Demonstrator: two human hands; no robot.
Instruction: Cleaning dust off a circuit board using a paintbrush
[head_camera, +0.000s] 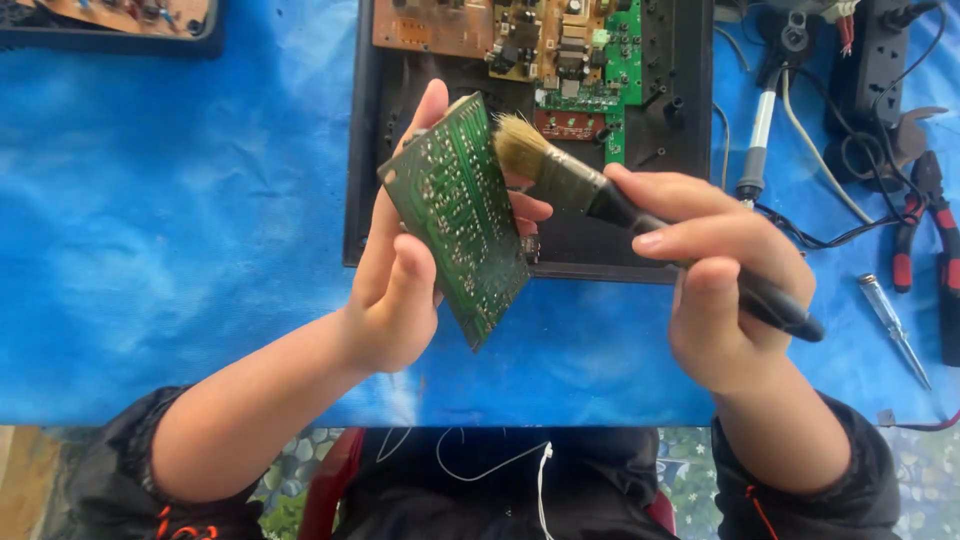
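Observation:
My left hand (395, 270) grips a green circuit board (457, 215), solder side toward me, tilted up above the table. My right hand (715, 270) holds a black-handled paintbrush (620, 205). Its pale bristles rest against the upper right edge of the board. Both hands hover over the front edge of an open black device case (680, 200) that lies on a blue cloth (180, 220).
Inside the case sit brown and green circuit boards (560, 50). To the right lie a soldering iron (757, 140), a black power strip (880, 60), red-handled pliers (925, 220), a screwdriver (893, 325) and tangled cables. Another tray with a board (120, 25) is far left.

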